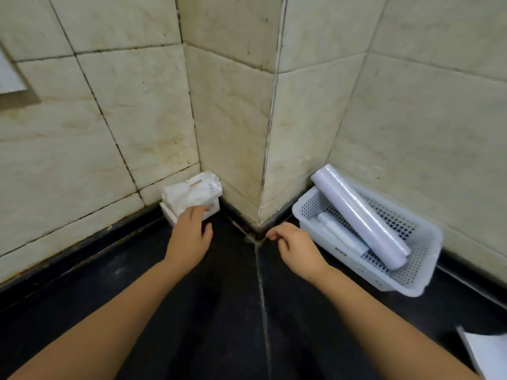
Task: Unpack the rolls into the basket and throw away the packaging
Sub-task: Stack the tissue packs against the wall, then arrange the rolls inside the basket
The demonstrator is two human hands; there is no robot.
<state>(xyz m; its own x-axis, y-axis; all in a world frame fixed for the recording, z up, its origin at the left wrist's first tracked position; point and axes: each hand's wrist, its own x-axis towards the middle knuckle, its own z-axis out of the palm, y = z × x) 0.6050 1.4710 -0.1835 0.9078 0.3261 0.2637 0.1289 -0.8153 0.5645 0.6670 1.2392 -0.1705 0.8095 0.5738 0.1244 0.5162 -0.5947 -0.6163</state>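
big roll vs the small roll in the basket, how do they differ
The big roll is thicker and longer than the small roll. The big roll leans tilted, its top end past the basket rim; the small roll lies lower inside, partly under it. Both are pale and cylindrical.

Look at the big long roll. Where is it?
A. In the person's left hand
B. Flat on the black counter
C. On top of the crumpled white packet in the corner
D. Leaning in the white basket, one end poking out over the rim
D: the big roll lies tilted in the white basket, its upper end sticking out past the rim by the wall.
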